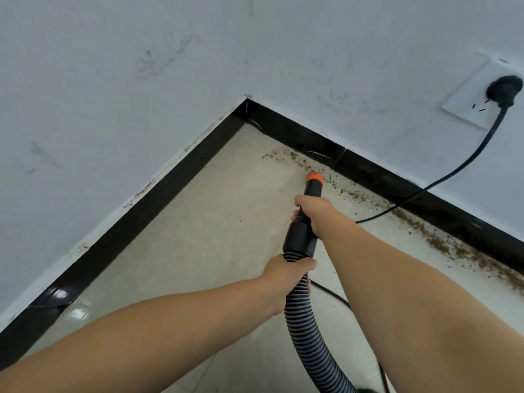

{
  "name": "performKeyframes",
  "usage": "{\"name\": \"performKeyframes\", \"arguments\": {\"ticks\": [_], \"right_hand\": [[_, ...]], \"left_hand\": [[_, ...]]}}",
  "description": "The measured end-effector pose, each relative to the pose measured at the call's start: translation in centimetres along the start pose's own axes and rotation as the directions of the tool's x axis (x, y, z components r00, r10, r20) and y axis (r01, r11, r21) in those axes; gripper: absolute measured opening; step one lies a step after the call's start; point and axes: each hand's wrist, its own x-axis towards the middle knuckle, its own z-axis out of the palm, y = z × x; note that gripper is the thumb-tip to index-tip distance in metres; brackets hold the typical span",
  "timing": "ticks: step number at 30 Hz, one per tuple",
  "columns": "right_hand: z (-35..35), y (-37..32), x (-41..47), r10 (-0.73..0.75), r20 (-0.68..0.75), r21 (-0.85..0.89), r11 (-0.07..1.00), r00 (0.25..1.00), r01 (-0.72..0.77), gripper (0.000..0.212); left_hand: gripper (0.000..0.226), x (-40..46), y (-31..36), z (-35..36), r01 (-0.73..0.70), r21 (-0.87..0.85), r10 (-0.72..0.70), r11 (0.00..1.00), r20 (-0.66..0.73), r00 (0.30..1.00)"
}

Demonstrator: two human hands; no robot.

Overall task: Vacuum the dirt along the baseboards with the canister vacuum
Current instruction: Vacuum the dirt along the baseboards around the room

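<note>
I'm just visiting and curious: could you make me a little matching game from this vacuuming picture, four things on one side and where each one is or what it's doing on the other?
Things:
1. left hand
2. right hand
3. plug
4. brown dirt

Places or states:
A. pushed into the white wall socket
B. strewn on the floor along the black baseboard
C. grips the ribbed hose
D. grips the black nozzle tube behind its orange tip

Pairs: 1-C, 2-D, 3-A, 4-B

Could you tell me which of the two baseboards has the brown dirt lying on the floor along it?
The right-hand baseboard, below the wall socket; dirt lines its foot, where the orange nozzle tip points.
</note>
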Motion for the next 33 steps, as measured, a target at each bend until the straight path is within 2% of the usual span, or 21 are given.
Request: {"name": "performKeyframes", "arguments": {"ticks": [9, 15, 27, 33], "right_hand": [[7.3, -1.7, -0.3, -0.079, 0.244, -0.068, 0.993, 0.967, 0.098, 0.015], [7.2, -1.8, 0.7, -0.080, 0.174, -0.021, 0.996, 0.981, 0.085, 0.015], [-1.3, 0.1, 1.5, 0.023, 0.023, 0.111, 0.994, 0.999, -0.025, 0.024], [-3.1, -0.2, 1.8, 0.021, -0.001, 0.141, 0.990, 1.000, -0.021, 0.024]], "left_hand": [[0.022, 0.8, 1.1, -3.4, -0.041, -0.141, 0.015, 0.989, -0.175, 0.984], [0.021, 1.9, 1.6, -3.9, -0.043, -0.118, 0.022, 0.992, -0.169, 0.985], [0.014, 1.9, -0.1, 1.4, 0.004, 0.029, -0.003, 1.000, -0.038, 0.999], [0.013, 1.6, 0.5, 2.6, 0.000, 0.017, 0.000, 1.000, 0.004, 1.000]]}}
